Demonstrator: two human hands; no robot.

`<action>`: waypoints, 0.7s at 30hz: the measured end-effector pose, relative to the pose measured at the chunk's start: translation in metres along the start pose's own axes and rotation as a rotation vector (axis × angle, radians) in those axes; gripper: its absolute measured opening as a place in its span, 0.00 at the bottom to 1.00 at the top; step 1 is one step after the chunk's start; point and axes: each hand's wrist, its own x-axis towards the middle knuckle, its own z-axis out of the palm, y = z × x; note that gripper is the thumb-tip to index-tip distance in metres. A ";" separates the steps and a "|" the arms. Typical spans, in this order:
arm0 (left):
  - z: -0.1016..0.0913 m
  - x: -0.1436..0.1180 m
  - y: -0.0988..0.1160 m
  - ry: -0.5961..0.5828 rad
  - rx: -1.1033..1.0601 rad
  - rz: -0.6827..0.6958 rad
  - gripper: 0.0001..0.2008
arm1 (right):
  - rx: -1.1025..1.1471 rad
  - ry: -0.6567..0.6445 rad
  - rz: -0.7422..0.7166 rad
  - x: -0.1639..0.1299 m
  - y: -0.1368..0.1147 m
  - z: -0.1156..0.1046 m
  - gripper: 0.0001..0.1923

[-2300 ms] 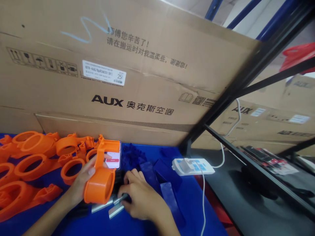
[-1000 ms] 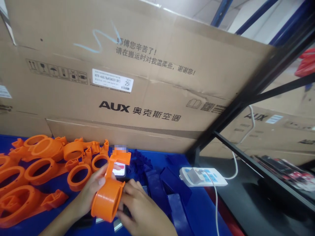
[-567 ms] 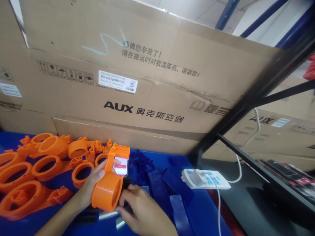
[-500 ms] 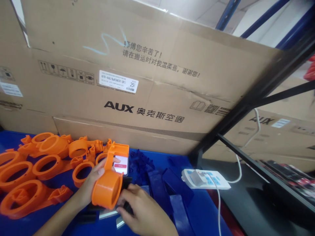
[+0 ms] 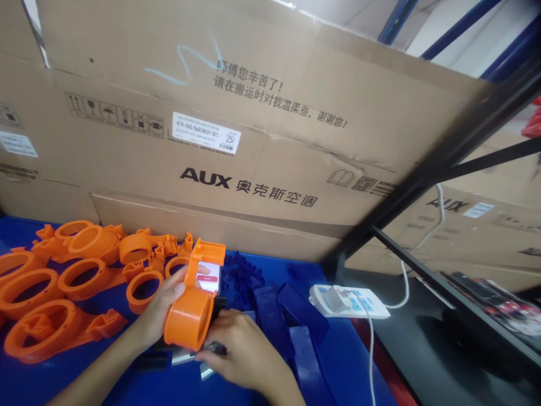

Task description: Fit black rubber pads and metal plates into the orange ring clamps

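My left hand (image 5: 158,310) is wrapped round an orange plastic tape dispenser (image 5: 188,320), held upright with its ring low and its arm pointing up. Close against the ring's right side, my right hand (image 5: 247,349) has its fingers curled in. A dark piece (image 5: 218,347) shows between those fingers, too hidden to name. Behind the dispenser's arm lies a phone (image 5: 210,269) with a lit screen, partly covered. Below the hands are pale metal strips (image 5: 182,357) and black pieces (image 5: 150,362) on the blue surface.
Several more orange tape dispensers (image 5: 36,332) are spread on the left. Blue plastic parts (image 5: 276,321) lie to the right, near a white power strip (image 5: 349,303) with cords. A large cardboard box (image 5: 262,152) stands behind, beside a black rack post (image 5: 393,186).
The view has shifted slightly. Both hands stay at the dispenser, which has turned a little; my right fingers are drawn closer together beside the ring.
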 end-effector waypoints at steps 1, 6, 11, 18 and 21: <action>-0.001 0.001 0.000 0.005 0.009 0.004 0.31 | 0.006 -0.009 0.000 0.001 0.000 0.001 0.06; -0.002 0.003 -0.001 0.020 0.009 -0.023 0.31 | 0.051 -0.027 0.007 0.001 -0.002 -0.007 0.06; 0.001 -0.001 0.001 0.012 0.011 -0.029 0.32 | 0.079 0.003 0.029 -0.002 0.000 -0.017 0.11; -0.005 0.005 -0.002 0.077 0.030 -0.032 0.29 | 0.061 0.008 0.056 -0.007 0.010 -0.025 0.16; -0.007 0.009 -0.002 0.009 0.048 -0.055 0.25 | 0.042 0.051 0.098 -0.010 0.015 -0.029 0.12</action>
